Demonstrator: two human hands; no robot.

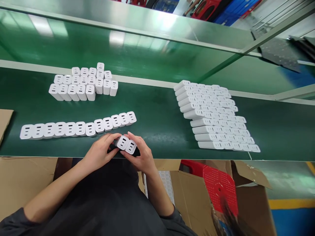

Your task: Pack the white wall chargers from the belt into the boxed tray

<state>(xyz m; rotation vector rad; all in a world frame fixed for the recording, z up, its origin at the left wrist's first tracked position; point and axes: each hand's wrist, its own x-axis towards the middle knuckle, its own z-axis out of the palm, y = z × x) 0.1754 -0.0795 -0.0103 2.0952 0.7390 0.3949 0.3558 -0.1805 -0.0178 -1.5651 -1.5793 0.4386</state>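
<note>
Two white charger blocks, a left charger [122, 142] and a right charger [131, 147], are held side by side over the bench's front edge, their slotted faces up. My left hand [103, 148] closes thumb and fingers on the left charger. Opposite it, my right hand [140, 153] pinches the right charger. Just beyond my hands, a slightly curved row of white chargers [70, 129] runs leftward along the green bench [152, 108]. Their slotted ends face up.
Behind the row stands a cluster of upright chargers [83, 88]. Several staggered rows of chargers [219, 118] lie to the right. Below the bench are an open cardboard box [189, 196] and a red plastic stool [220, 183]. Cardboard [5, 121] juts in at left.
</note>
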